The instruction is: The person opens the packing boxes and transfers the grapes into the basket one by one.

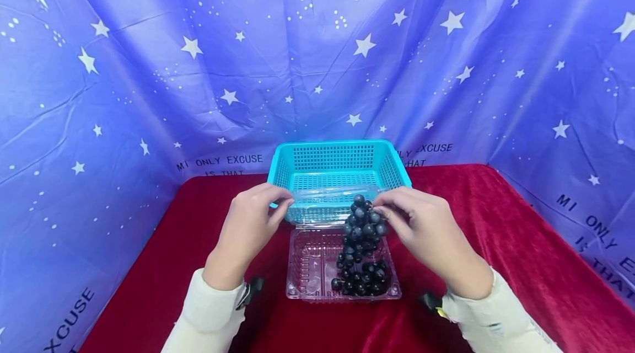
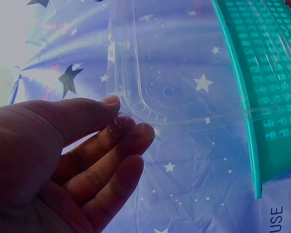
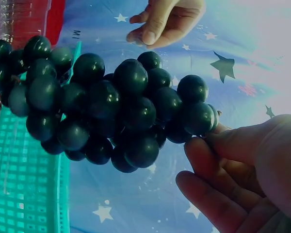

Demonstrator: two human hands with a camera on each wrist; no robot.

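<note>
A: Readable text, and on what?

B: Black capitals, all on the blue-violet, star-printed cloth curtain (image 1: 297,38). Beyond the left hand (image 1: 252,214): "MI ONLY EXCUSE / IS THAT" (image 1: 220,161). Left of that hand, lower in frame: "XCUSE" (image 1: 69,320).

A: Around the right hand (image 1: 429,222)?

B: Beyond it, "LY EXCUSE / HAT" (image 1: 434,148), start hidden. To its right, "MI ONLY E / IS THAT" (image 1: 601,237), upper line leaving the frame.

A: Wrist views?

B: Left: "USE" (image 2: 276,219), right of the hand. Right: "MI" (image 3: 76,34), well apart from the hand.
</note>
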